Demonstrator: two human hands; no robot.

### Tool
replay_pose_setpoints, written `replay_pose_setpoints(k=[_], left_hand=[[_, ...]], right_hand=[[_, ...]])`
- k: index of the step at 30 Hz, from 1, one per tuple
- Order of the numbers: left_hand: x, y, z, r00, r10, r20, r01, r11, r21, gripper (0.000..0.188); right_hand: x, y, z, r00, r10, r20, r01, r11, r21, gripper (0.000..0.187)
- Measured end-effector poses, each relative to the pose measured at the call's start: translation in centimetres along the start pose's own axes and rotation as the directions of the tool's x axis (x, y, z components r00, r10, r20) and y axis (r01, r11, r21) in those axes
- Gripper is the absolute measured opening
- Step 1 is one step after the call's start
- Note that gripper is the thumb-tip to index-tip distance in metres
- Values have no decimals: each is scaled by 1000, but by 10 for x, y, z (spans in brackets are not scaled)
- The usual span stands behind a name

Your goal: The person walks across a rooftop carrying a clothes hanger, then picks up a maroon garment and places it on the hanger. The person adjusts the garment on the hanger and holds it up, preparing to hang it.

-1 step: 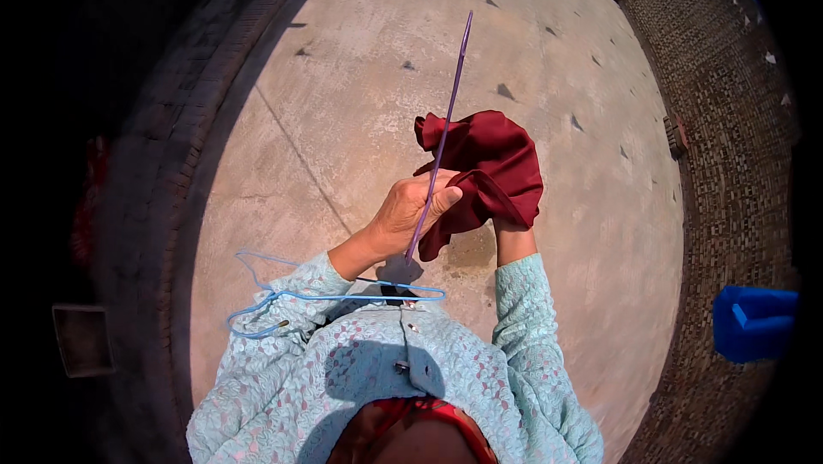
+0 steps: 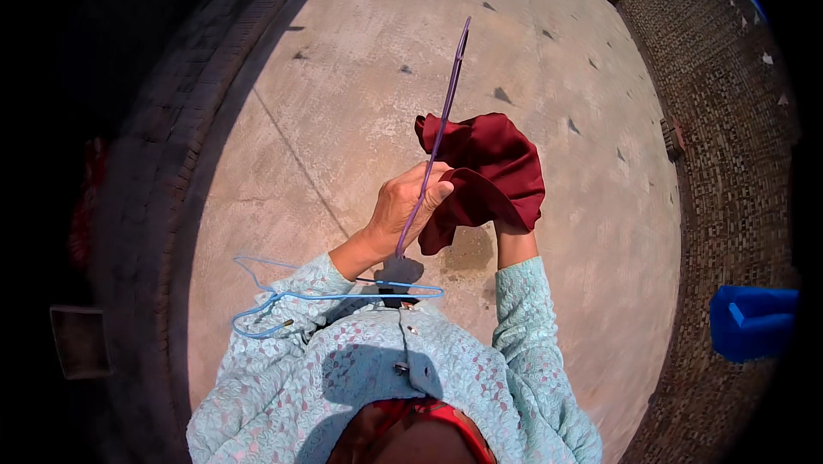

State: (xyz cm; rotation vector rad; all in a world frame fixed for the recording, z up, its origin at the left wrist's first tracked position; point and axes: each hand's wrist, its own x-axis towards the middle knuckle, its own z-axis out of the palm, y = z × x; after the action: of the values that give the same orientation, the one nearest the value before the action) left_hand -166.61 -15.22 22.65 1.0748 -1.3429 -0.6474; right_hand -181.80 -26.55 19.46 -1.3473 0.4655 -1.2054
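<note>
My left hand [image 2: 403, 207] is closed on a thin purple wire hanger [image 2: 449, 99], seen almost edge-on, and its thumb and fingers also pinch the edge of a dark red cloth [image 2: 501, 159]. The hanger points up and away, crossing in front of the cloth's left part. My right hand is inside or behind the bunched cloth; only its wrist [image 2: 516, 245] shows, so its fingers are hidden. A light blue wire hanger [image 2: 369, 297] hangs over my left forearm, close to my body.
Under my hands lies a concrete floor [image 2: 343, 121] with small dark patches and a damp spot [image 2: 469, 250]. Brick paving [image 2: 729, 181] runs along the right, with a blue container [image 2: 750, 322] on it. A dark square-rimmed object [image 2: 81, 340] stands in shadow at left.
The purple hanger has turned slightly, its lower end shifting left, and its two wires show more apart. My left hand has moved a little left; the cloth has shifted slightly.
</note>
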Motion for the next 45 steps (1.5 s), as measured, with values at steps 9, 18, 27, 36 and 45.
replay_pose_setpoints(k=[9,18,27,36,45], left_hand=[[22,-17,27,989,-46,-140,14,976,-218,44],[25,-46,42,973,-184,-142,157,971,-179,25],[14,-21,38,988,-20,-155,18,1000,-15,16],[-13,14,54,987,122,105,-129,990,59,18],[-21,17,59,952,145,270,-161,986,39,15]], right_hand=[[-29,-36,-3,982,186,30,-186,982,-12,35],[-23,-17,13,979,183,83,-177,981,-76,34],[-34,-17,13,952,282,121,-280,959,-31,35],[-43,-21,11,913,384,137,-395,917,60,36],[-15,-24,13,910,392,133,-413,840,352,39]])
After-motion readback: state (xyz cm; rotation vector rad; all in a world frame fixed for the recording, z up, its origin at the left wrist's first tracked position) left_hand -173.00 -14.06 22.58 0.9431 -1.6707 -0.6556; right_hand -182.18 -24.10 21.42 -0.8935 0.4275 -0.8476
